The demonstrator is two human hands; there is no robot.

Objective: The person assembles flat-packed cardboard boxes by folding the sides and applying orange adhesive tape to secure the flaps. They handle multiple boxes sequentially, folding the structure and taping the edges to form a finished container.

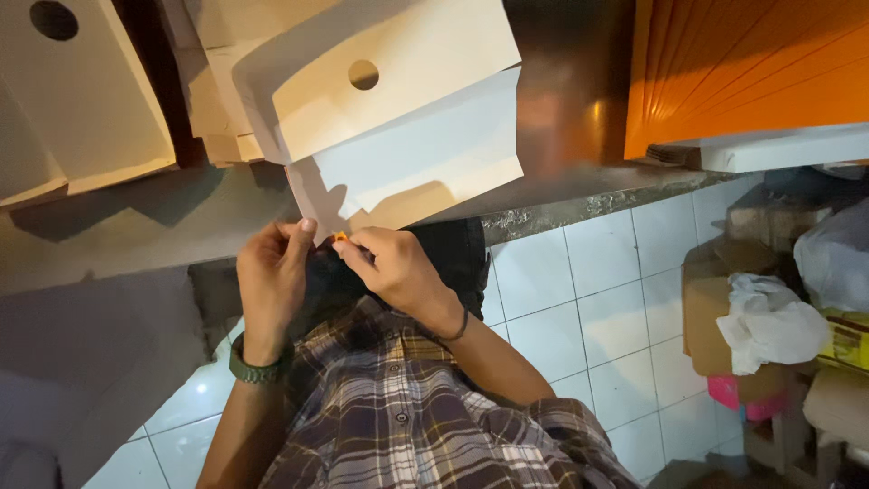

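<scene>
My left hand and my right hand meet at the near corner of a flat white cardboard box blank with a round hole in it. The left thumb presses on the cardboard's edge. Fingers of my right hand pinch a tiny orange piece right at that corner. The blank lies on a stack of similar cream cardboard pieces on a dark counter. A green watch sits on my left wrist and a dark band on my right.
Another cream cardboard piece with a hole lies at the far left. An orange shutter stands at the upper right. Brown boxes, white bags and coloured packages crowd the tiled floor at the right. The counter's speckled edge runs across the middle.
</scene>
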